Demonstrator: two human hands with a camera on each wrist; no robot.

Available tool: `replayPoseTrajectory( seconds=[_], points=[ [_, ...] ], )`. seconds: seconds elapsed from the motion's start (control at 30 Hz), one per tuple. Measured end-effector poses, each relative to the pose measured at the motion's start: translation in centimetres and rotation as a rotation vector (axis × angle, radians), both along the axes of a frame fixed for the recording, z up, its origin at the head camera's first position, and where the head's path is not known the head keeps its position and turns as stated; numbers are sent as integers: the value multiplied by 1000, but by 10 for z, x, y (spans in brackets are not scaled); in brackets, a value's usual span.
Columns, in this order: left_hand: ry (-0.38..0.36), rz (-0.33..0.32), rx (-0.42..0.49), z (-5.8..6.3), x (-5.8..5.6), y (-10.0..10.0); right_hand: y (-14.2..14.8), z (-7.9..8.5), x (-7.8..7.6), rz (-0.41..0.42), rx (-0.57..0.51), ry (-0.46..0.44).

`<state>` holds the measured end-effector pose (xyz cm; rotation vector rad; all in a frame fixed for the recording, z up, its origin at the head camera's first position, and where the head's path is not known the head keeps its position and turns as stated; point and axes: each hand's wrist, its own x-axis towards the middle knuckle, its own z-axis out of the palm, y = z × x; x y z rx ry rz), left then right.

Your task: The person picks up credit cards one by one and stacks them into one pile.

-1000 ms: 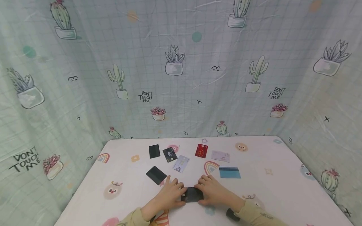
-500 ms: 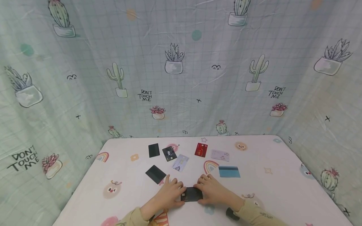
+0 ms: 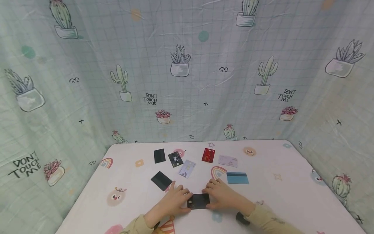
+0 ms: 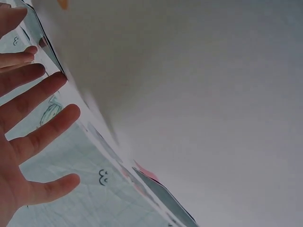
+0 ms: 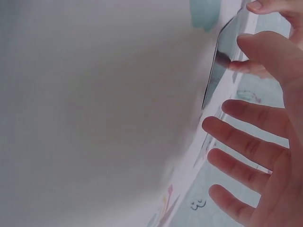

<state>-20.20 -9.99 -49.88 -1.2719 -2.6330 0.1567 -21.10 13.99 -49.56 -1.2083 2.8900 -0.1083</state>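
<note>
In the head view, a black card [image 3: 198, 201] with a small chip and gold lettering lies near the front middle of the table. My left hand [image 3: 174, 199] holds its left end, thumb at the near edge and a finger at the far edge, the other fingers spread. At the card's right end is my right hand [image 3: 221, 195], its fingers spread and relaxed, thumb beside the near right corner. The right wrist view shows the card [image 5: 218, 71] edge-on, with the right fingers [image 5: 246, 142] apart from it.
Behind the hands lie more cards: a plain black card [image 3: 159, 156], a black VIP card [image 3: 175, 159], a black striped card [image 3: 161, 180], a pale card [image 3: 187, 169], a red VIP card [image 3: 208, 155], a pinkish card [image 3: 228, 161] and a blue card [image 3: 237, 178]. A patterned curtain [image 3: 187, 91] surrounds the table.
My right hand has eased off the card's right end, a little rightward and away from me, uncovering more of the card. The left hand and card have barely moved.
</note>
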Motion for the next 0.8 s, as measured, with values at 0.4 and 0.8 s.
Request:
replayPoseTrajectory(
  seconds=[0.4,0.8],
  points=[
    [-62,86,87,10,-9,-9,7,5,-14,11,-47,60],
    [-52,135,159,9,-27,-14,7,10,-39,34,-43,132]
  ],
)
